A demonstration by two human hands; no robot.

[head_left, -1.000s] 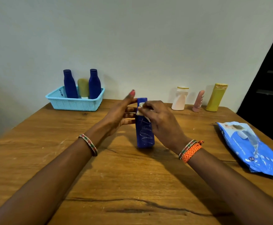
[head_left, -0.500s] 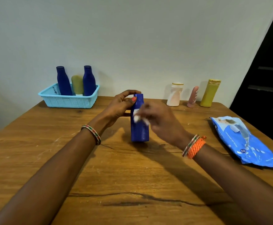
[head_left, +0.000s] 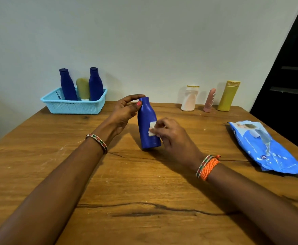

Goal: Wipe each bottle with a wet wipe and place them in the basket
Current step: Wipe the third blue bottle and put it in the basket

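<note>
Blue bottle (head_left: 148, 124) stands mid-table (head_left: 144, 183). I see my left hand (head_left: 125, 112) pinching its cap. My right hand (head_left: 173, 137) pinches a white wet wipe (head_left: 152, 129) against its side.

Soft even light; edges warped

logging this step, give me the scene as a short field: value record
in hand: blue bottle, upright on the table
left hand: pinches the bottle's cap
right hand: presses a wet wipe on the bottle's side
basket: two blue bottles and one yellowish, far left
waiting by the wall: white bottle, pink bottle, yellow bottle
wipes pack: right, lying flat
</note>
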